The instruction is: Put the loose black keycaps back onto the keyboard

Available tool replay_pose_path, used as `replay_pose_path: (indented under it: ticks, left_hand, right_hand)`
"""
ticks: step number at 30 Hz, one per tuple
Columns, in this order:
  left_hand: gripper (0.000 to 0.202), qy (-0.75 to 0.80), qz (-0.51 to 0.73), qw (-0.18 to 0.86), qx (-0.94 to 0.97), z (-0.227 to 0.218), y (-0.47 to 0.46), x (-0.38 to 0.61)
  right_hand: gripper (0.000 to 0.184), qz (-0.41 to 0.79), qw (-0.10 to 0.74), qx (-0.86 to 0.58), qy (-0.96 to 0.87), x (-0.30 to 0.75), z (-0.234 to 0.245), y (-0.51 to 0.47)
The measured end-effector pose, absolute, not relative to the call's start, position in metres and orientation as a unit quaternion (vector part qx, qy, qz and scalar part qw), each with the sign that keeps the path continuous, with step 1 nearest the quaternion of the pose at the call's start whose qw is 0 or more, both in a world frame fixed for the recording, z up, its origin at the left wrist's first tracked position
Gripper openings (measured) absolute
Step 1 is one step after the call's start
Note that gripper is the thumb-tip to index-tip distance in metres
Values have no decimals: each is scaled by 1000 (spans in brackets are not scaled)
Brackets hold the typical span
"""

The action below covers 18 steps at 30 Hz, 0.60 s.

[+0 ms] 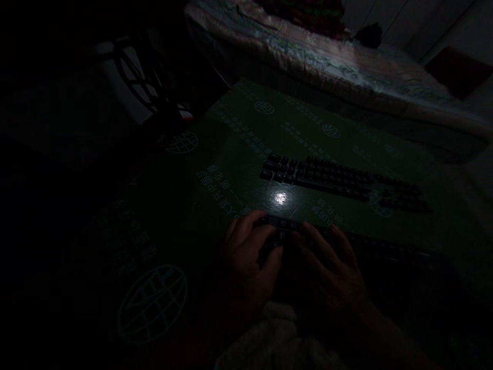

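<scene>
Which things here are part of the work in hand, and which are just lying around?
In hand: left hand and right hand on the dark keyboard; rows of dark keys laid out beyond it on the green printed mat; pale cloth by the wrists.
Lying about: bed cover; dark wire frame, far left.

Person's two hands in deep shadow, left grip bare to the wrist, right grip bare too, its forearm fading into darkness at the near right, pale fuzzy fabric between the wrists, perhaps a cuff, too dark to tell
</scene>
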<state>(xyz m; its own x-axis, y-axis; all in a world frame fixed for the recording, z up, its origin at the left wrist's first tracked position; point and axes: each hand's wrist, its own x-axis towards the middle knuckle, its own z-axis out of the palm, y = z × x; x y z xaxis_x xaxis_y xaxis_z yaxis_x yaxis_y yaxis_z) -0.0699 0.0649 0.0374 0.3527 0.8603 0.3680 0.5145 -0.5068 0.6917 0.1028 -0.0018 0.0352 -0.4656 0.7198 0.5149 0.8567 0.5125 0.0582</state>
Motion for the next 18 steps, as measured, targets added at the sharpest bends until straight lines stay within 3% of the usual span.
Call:
replay_pose_path:
  ticks: [4,12,18]
  left_hand:
    - [19,419,359,214,806,36,65,-69]
    - [31,393,346,136,841,23,67,-68]
    - [36,389,331,144,848,17,69,-68]
  right_hand:
    - [23,-153,203,-467,-847,99,32,-4]
    - [13,-215,272,-528,-775,150,61,43]
    - [20,-85,120,-643,-752,211,78,150]
